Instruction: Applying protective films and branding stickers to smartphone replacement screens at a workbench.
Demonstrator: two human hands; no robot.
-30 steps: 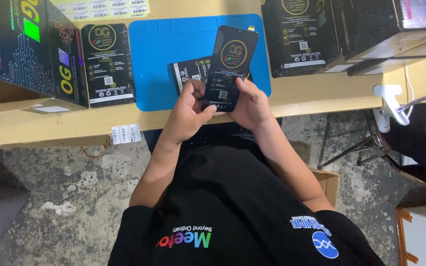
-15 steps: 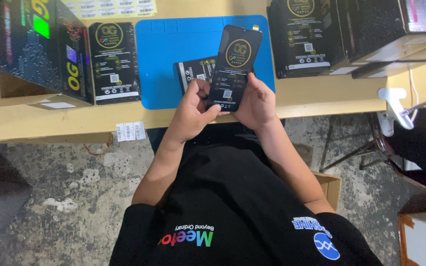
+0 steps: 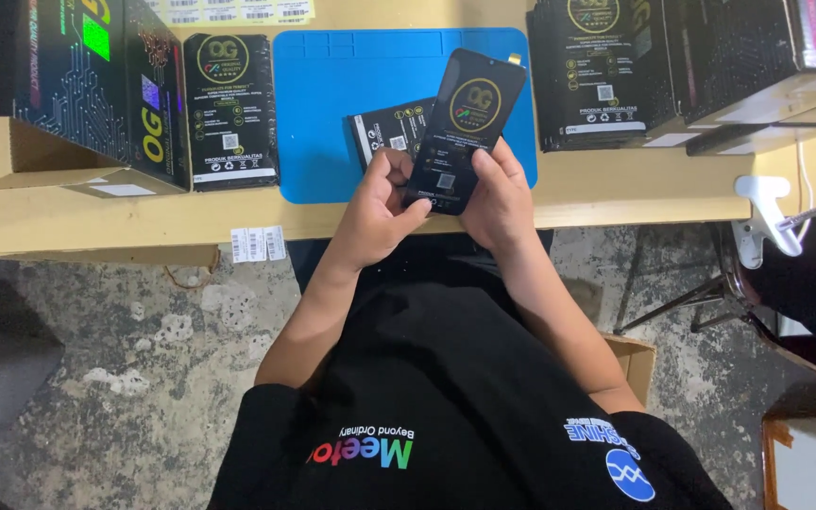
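Observation:
Both my hands hold a flat black phone-screen panel point(image 3: 469, 118) with a round gold emblem, tilted up over the blue mat point(image 3: 332, 113). My left hand point(image 3: 378, 210) grips its lower left edge, thumb on the bottom. My right hand point(image 3: 495, 194) supports the lower right edge from behind. A second black panel point(image 3: 391, 130) lies flat on the mat just behind the held one, partly hidden by it.
A stack of black packs point(image 3: 230, 109) and an open cardboard box point(image 3: 77, 94) stand at left. More black packs and boxes point(image 3: 606, 71) stand at right. A sticker strip point(image 3: 257, 244) hangs at the wooden bench edge. A white clamp lamp point(image 3: 767, 217) sits at right.
The held panel stays in both hands with almost no shift; my left thumb has slid slightly along its bottom edge.

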